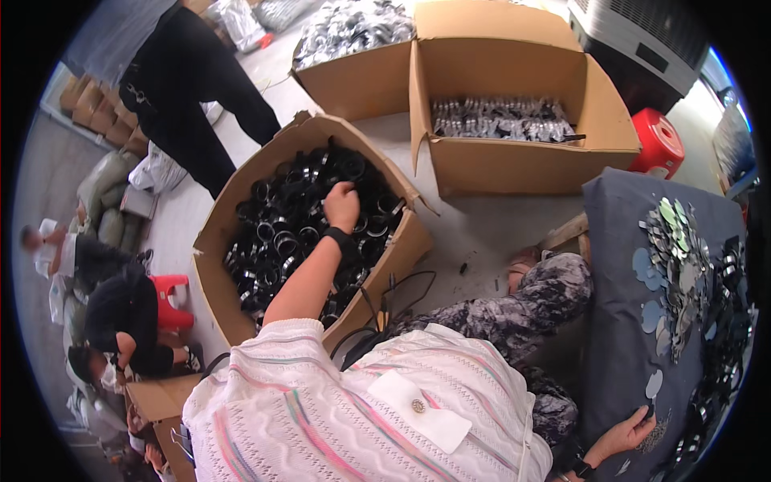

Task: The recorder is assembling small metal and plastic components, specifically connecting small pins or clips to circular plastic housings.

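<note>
1 left hand (341,207) curled over many black rings (285,243), hold unclear; right hand (625,435) pinching 1 dark piece (650,407).

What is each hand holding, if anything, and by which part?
The right hand is at the lower end of a pale oval piece; grip unclear. The left hand is over black rings; any hold is hidden.
</note>
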